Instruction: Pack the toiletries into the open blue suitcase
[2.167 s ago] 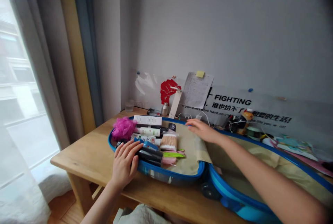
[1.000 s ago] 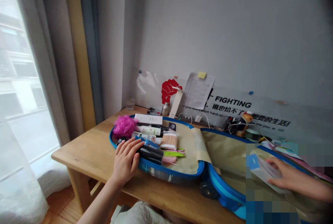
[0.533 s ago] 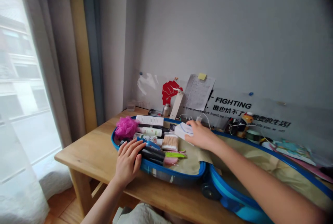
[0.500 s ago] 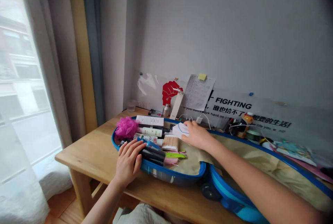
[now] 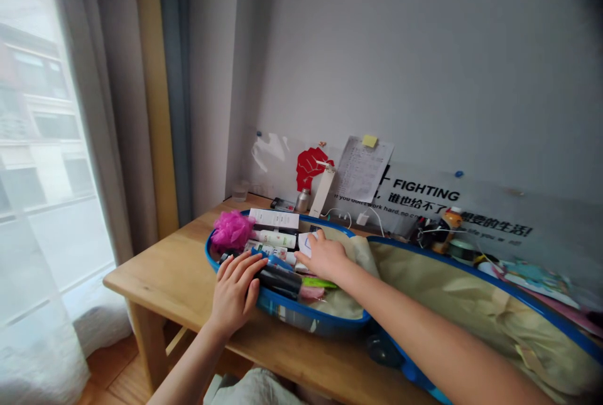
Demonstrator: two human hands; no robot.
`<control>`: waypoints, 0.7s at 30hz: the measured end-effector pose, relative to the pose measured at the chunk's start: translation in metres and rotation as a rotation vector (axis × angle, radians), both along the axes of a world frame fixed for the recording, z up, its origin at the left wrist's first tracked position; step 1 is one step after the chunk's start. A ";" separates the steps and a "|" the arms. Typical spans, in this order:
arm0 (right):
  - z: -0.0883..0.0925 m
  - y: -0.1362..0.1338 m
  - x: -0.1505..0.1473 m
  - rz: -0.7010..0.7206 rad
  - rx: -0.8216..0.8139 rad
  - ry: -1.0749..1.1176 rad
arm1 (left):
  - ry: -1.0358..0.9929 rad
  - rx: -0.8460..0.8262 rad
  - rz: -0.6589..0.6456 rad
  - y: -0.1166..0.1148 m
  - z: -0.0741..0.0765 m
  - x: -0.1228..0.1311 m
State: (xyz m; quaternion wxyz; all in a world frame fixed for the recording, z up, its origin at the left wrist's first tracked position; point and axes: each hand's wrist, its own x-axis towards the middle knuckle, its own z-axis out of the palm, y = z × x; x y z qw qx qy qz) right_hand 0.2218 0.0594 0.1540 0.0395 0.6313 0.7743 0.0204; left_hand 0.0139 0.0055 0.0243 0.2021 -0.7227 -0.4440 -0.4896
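An open blue suitcase [image 5: 330, 326] lies on the wooden table, its left half holding several toiletries. My right hand [image 5: 325, 255] reaches into that half, fingers closed on a small white box [image 5: 306, 242] with a blue line; the fingers partly cover it. My left hand [image 5: 238, 282] lies with fingers stretched over the front rim, touching a dark cylindrical item [image 5: 281, 280] and a blue packet [image 5: 273, 260]. Around them are a pink bath puff [image 5: 232, 230], a long white carton [image 5: 274, 218], a white-and-green tube [image 5: 277, 240] and a bright green item [image 5: 320, 282]. The cotton swabs are mostly hidden by my right hand.
The suitcase's beige-lined right half [image 5: 438, 286] spreads across the table [image 5: 160, 254]. Along the wall stand a white lamp [image 5: 323, 190], a small metallic bottle [image 5: 303, 199], a charger [image 5: 362, 219] with cables and an orange-labelled bottle [image 5: 447, 229]. Curtains [image 5: 117, 110] hang at left.
My right hand has moved left and slightly nearer with the white box, now over the cotton swabs. The lining by the hinge has shifted. My left hand stays at the front rim.
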 end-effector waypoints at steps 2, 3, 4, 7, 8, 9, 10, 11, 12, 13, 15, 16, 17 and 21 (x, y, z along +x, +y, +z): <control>-0.001 -0.001 0.000 0.021 -0.033 0.034 | 0.000 0.007 -0.001 0.000 0.001 0.000; 0.000 -0.001 0.001 0.032 -0.052 0.052 | 0.000 0.011 -0.002 0.000 0.001 0.000; 0.001 -0.001 0.001 0.045 -0.072 0.069 | 0.001 0.012 -0.003 0.000 0.001 0.001; 0.005 -0.001 0.005 0.082 -0.137 0.114 | 0.001 0.011 0.003 -0.001 0.002 0.001; 0.005 -0.001 0.007 0.093 -0.156 0.128 | 0.003 0.010 0.005 -0.001 0.002 0.001; 0.005 -0.001 0.009 0.102 -0.171 0.142 | 0.006 0.012 0.005 -0.001 0.002 0.001; 0.005 -0.001 0.011 0.111 -0.182 0.156 | 0.009 0.016 0.004 -0.001 0.002 0.000; 0.004 -0.001 0.012 0.118 -0.191 0.169 | 0.012 0.021 0.002 -0.001 0.003 0.000; 0.002 -0.001 0.013 0.124 -0.198 0.180 | 0.015 0.027 -0.001 -0.001 0.003 0.000; 0.000 -0.001 0.014 0.126 -0.202 0.191 | 0.016 0.030 -0.002 -0.001 0.003 0.000; -0.004 -0.001 0.013 0.123 -0.208 0.209 | 0.014 0.031 0.000 -0.001 0.003 0.000; -0.006 -0.001 0.013 0.119 -0.210 0.217 | 0.012 0.029 0.003 -0.001 0.002 0.000; -0.007 -0.001 0.012 0.116 -0.212 0.224 | 0.010 0.028 0.005 -0.001 0.002 0.000; 0.002 -0.004 0.017 0.111 -0.197 0.256 | 0.014 0.032 0.007 0.000 0.001 0.000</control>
